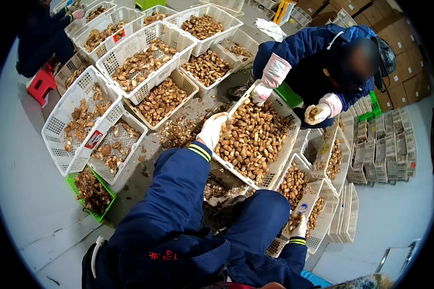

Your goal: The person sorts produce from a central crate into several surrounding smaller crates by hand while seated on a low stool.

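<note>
A large white plastic crate [293,139] full of small brown mushrooms [253,141] stands before me. My left hand [212,130], in a white glove, reaches over its near left rim, fingertips at the mushrooms; whether it holds one cannot be told. At the lower right, my right hand [300,228], gloved too, is closed around brown mushrooms [294,221], above smaller crates of mushrooms [294,184]. Across the large crate, a co-worker's gloved hand [261,94] touches its far edge, and their other hand [317,114] holds a mushroom.
White crates [144,61] of mushrooms stand stacked at the upper left. A green crate [101,195] holds dark scraps, and more scraps lie on the floor [141,159]. Another person sits near a red stool [42,85]. Nested crates [387,144] and cardboard boxes [401,65] stand at right.
</note>
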Demonstrator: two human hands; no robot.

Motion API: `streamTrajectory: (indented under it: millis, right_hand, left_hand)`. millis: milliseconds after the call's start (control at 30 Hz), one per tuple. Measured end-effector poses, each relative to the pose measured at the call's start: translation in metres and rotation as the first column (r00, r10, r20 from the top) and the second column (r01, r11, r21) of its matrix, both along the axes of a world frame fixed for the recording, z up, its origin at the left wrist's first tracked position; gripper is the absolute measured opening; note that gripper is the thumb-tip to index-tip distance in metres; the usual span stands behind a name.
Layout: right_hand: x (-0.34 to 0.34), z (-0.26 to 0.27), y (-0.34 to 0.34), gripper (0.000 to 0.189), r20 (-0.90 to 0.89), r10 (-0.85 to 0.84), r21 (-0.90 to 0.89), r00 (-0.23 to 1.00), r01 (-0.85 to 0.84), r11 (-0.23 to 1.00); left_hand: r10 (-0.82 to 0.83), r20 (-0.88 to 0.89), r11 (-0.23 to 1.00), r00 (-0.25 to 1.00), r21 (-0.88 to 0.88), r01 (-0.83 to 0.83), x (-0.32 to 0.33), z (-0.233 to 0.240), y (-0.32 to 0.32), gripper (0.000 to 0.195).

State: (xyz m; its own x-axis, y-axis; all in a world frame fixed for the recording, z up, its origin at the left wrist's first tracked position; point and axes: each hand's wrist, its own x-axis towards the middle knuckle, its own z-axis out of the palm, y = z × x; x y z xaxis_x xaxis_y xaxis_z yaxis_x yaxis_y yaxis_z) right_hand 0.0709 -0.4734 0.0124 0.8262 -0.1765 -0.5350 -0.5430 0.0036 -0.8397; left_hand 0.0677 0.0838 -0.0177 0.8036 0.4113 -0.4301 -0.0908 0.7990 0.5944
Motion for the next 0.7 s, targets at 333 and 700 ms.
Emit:
streamTrajectory:
  millis: [333, 700]
  right_hand:
    - [-0.082, -0.132, -0.134, 0.050, 0.069, 0.202, -0.524, 0.977, -0.137, 0.841]
    - [0.064, -0.043, 0.035, 0.036, 0.443, 0.396, -0.607, 0.804, -0.056, 0.793]
  left_hand:
    - [-0.057, -0.073, 0.986, 0.996, 0.150, 0.067, 0.000, -0.006, -0.008, 0.030]
    - [-0.064, -0.114, 0.987, 0.991, 0.139, 0.080, 0.002, -0.014, -0.004, 0.027]
